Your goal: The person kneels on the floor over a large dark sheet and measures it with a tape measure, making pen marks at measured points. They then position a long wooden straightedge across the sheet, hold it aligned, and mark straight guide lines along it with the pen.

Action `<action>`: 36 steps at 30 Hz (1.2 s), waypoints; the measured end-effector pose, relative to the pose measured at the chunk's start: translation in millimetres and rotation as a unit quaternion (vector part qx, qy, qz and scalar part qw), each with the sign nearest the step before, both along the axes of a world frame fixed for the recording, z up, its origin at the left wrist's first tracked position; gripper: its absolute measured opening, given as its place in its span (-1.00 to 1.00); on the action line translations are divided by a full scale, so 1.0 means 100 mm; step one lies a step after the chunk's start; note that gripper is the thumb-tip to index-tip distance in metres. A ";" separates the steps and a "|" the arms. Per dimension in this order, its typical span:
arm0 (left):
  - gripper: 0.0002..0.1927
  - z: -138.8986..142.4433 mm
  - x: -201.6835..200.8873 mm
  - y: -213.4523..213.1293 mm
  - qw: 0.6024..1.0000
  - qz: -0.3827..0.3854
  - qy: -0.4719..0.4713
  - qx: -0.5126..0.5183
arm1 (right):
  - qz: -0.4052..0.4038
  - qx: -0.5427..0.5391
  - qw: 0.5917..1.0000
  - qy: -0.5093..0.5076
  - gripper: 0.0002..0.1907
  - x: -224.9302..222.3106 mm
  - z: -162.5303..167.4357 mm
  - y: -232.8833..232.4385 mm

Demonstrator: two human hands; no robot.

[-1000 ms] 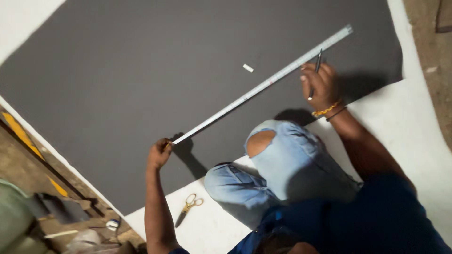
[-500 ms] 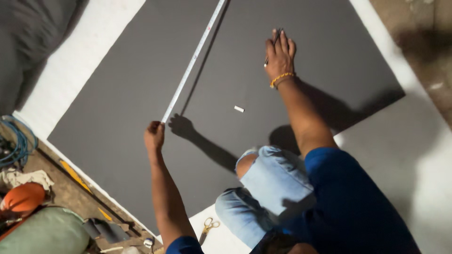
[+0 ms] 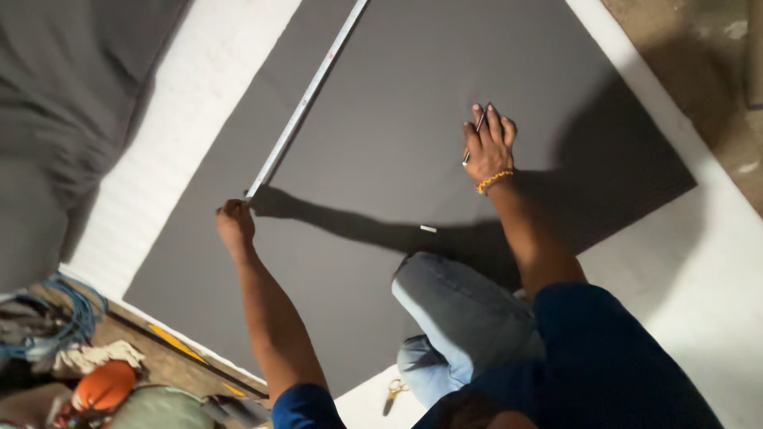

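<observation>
A large dark grey sheet [image 3: 413,87] lies flat on a white surface [image 3: 683,270]. Across it runs a long metal ruler [image 3: 306,99], from the top edge down to my left hand [image 3: 235,225], which grips its near end. My right hand [image 3: 488,145] rests on the sheet to the right, well apart from the ruler, and holds a thin pen-like tool [image 3: 477,131] between its fingers. A small white chalk piece [image 3: 428,229] lies on the sheet near my bent knee [image 3: 433,278] in blue jeans.
Scissors with yellow handles [image 3: 393,393] lie on the white surface by my leg. Blue cord [image 3: 67,318], an orange object [image 3: 103,387] and clutter sit at the lower left. Grey fabric [image 3: 71,103] is heaped at the upper left. Bare floor [image 3: 699,48] shows at the upper right.
The ruler has swung from a diagonal across the sheet to a steeper line at the left. My right hand left the ruler and drew back onto the sheet, tool in its fingers.
</observation>
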State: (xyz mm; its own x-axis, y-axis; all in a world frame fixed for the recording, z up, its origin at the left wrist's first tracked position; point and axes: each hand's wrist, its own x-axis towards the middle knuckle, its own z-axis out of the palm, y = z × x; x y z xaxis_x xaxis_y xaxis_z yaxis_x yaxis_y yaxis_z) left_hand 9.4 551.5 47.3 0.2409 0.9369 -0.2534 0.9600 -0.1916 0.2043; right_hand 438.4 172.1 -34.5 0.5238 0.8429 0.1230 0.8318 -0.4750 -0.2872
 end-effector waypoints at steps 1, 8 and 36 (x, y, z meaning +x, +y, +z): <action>-0.81 -0.04 0.02 0.11 1.000 -0.007 -0.009 0.008 | 0.000 -0.008 1.000 0.013 -0.64 -0.02 -0.01 0.00; -0.86 -0.49 0.25 0.55 0.994 -0.038 -0.068 0.083 | -0.007 0.003 0.999 -0.033 -0.81 -0.02 0.00 0.00; -0.89 -1.12 0.51 0.22 0.954 0.063 -0.084 0.280 | -0.024 -0.027 0.999 0.009 -0.77 -0.03 -0.19 -0.08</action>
State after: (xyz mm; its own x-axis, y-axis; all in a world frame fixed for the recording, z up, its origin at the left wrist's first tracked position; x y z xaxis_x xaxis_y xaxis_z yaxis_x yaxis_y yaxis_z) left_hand 60.7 573.9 -64.5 0.1112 0.9382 0.3277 0.9455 -0.2014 0.2559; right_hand 435.3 164.4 -53.8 0.5662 0.8215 0.0679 0.8023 -0.5303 -0.2742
